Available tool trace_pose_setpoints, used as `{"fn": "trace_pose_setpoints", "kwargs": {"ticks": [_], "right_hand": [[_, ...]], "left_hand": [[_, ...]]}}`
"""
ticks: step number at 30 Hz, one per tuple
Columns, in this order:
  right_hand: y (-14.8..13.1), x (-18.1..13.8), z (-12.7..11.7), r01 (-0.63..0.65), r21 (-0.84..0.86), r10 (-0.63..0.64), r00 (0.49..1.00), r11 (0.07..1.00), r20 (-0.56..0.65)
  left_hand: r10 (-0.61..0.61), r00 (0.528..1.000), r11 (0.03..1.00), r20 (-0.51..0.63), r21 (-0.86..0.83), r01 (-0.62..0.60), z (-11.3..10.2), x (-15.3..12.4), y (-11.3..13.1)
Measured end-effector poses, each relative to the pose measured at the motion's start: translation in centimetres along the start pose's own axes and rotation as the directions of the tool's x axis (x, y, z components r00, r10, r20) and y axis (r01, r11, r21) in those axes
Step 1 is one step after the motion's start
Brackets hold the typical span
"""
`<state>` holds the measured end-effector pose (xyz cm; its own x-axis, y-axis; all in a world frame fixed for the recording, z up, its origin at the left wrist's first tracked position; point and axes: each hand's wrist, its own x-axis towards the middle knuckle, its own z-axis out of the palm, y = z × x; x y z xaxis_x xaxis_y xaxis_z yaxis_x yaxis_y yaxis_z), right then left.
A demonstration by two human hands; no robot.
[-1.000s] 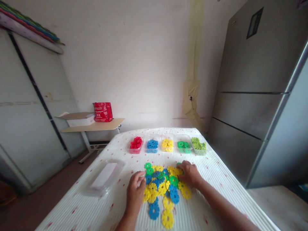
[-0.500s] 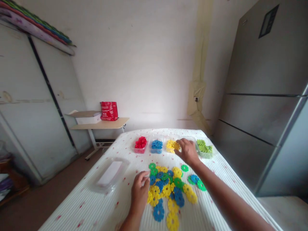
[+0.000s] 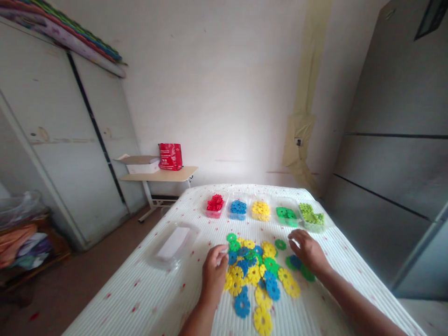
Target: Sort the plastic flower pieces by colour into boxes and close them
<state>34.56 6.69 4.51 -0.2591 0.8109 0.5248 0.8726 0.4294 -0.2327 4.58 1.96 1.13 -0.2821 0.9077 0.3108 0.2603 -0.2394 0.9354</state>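
Flower-shaped plastic discs in yellow, blue and green lie in a loose pile [image 3: 254, 274] on the table. At the pile's left edge is my left hand [image 3: 213, 273], its fingers curled and thumb apart, with nothing visible in it. My right hand [image 3: 308, 251] hovers over a few green and blue discs [image 3: 296, 262] to the right, partly covering them; its fingers are apart and look bare. Behind the pile stands a row of clear boxes holding red discs [image 3: 214, 203], blue discs [image 3: 238, 208], yellow discs [image 3: 261, 208], green discs [image 3: 286, 213] and light green pieces [image 3: 311, 215].
A clear plastic tray [image 3: 163, 261] with a white slab [image 3: 174, 242] inside rests on the left of the striped tablecloth [image 3: 115, 298]. Beyond are a small side table [image 3: 164, 175] with a red bag [image 3: 170, 157], and a grey fridge [image 3: 381, 186] at the right.
My right hand has drawn back from the yellow box to the discs at the right of the pile, uncovering the green box. My left hand stays by the pile. The view has turned slightly left.
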Motion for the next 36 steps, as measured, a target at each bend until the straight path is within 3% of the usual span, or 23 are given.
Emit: {"fn": "trace_pose_setpoints", "kwargs": {"ticks": [6, 11, 15, 18, 28, 33, 36], "right_hand": [[3.1, -2.3, 0.5, -0.294, 0.073, 0.294, 0.956, 0.953, 0.012], [2.9, -2.1, 0.9, -0.277, 0.012, 0.277, 0.960, 0.961, 0.029], [2.9, -2.2, 1.2, -0.261, 0.000, 0.261, 0.965, 0.965, 0.008], [2.9, -2.3, 1.3, -0.255, -0.013, 0.255, 0.967, 0.967, 0.008], [2.7, -2.2, 1.2, -0.272, -0.048, 0.273, 0.961, 0.961, 0.033], [2.7, -2.3, 1.2, -0.272, -0.047, 0.273, 0.962, 0.961, 0.028], [2.8, -2.3, 1.3, -0.260, -0.044, 0.262, 0.965, 0.964, 0.025]], "left_hand": [[0.122, 0.992, 0.940, 0.014, 0.320, -0.120, -0.1, -0.4, 0.9], [0.051, 0.988, 0.779, 0.148, 0.612, -0.132, 0.2, -0.2, 1.5], [-0.075, 0.976, 0.686, 0.204, 0.721, -0.098, 0.4, 0.4, 2.5], [-0.116, 0.967, 0.668, 0.229, 0.738, -0.095, 0.2, 0.7, 2.8], [-0.048, 0.976, 0.692, 0.214, 0.712, -0.122, 0.1, 0.5, 2.0], [-0.004, 0.989, 0.765, 0.151, 0.638, -0.094, 0.0, 0.7, 1.5], [0.076, 0.987, 0.814, 0.141, 0.562, -0.142, 0.2, 0.9, 1.8]]}}
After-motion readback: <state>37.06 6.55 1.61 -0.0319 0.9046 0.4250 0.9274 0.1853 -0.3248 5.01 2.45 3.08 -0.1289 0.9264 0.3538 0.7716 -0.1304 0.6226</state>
